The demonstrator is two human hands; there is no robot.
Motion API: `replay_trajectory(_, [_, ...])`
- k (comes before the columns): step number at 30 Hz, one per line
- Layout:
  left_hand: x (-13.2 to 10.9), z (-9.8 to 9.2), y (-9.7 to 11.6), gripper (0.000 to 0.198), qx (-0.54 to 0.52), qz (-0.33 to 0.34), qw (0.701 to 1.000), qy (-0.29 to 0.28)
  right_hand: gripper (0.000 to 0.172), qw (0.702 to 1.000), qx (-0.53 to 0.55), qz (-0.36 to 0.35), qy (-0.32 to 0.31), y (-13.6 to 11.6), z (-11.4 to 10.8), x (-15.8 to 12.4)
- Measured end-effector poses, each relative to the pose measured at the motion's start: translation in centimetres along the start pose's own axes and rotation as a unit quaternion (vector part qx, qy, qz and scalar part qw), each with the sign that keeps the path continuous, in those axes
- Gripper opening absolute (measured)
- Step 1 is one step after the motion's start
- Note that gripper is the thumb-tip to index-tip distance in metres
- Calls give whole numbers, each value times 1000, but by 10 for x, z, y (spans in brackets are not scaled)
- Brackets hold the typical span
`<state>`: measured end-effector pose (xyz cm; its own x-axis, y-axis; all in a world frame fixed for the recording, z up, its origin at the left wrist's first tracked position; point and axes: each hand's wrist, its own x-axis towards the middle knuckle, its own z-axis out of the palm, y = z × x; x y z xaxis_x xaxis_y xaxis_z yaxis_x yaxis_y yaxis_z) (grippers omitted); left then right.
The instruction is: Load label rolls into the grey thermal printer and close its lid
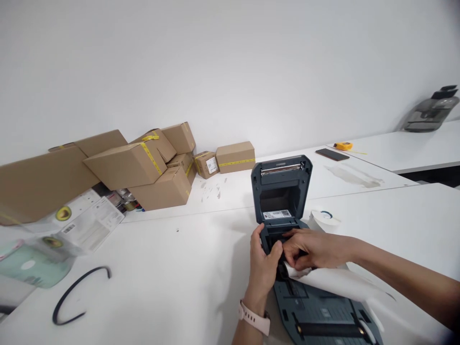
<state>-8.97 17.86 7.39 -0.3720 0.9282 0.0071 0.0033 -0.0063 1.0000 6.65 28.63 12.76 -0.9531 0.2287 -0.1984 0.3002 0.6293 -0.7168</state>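
Observation:
A dark grey label printer point(294, 292) lies on the white table with its lid point(281, 189) raised. My left hand point(264, 261) grips the printer's left edge, its thumb reaching over the inner compartment. Inside the compartment, my right hand point(309, 249) has its fingers bent and pressed together at the end of a strip of white label paper point(334, 280). That strip trails to the right across the printer's body. The fingertips partly cover the inner parts. Behind my right hand stands a roll of white labels point(325, 218).
Cardboard boxes point(125, 163) are piled at the back left, with smaller ones point(235, 157) by the wall. A black curved strap point(72, 290) and plastic packages point(93, 223) lie on the left. Back right are a phone point(332, 154), yellow tape measure point(343, 145) and bottle point(429, 115).

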Motion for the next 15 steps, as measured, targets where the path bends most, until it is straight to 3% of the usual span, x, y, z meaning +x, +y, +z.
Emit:
replay_trajectory(3, [0,0,-1,60,2,0,1000,-5,3,1000,16,6,4,3,-1,4])
replay_trajectory(5, [-3,-1,0,54,30,32,999,30,6,999,31,11,5,7,-1,6])
replay_trajectory(7, [-8,-2,4,34,86,121,984,97,14,999,51,20,1,10,-2,9])
replay_trajectory(9, [-18,-3,9,17,143,217,959,116,24,997,71,28,-9,12,-4,11])
replay_trajectory(11, [-30,-3,17,22,182,258,947,52,31,996,83,30,-15,13,-6,13])
replay_trajectory(13, [-43,-1,25,14,206,235,950,-28,35,995,89,30,-25,13,-8,14])
replay_trajectory(15, [-54,2,31,28,216,188,955,-76,38,994,97,32,-38,14,-8,14])
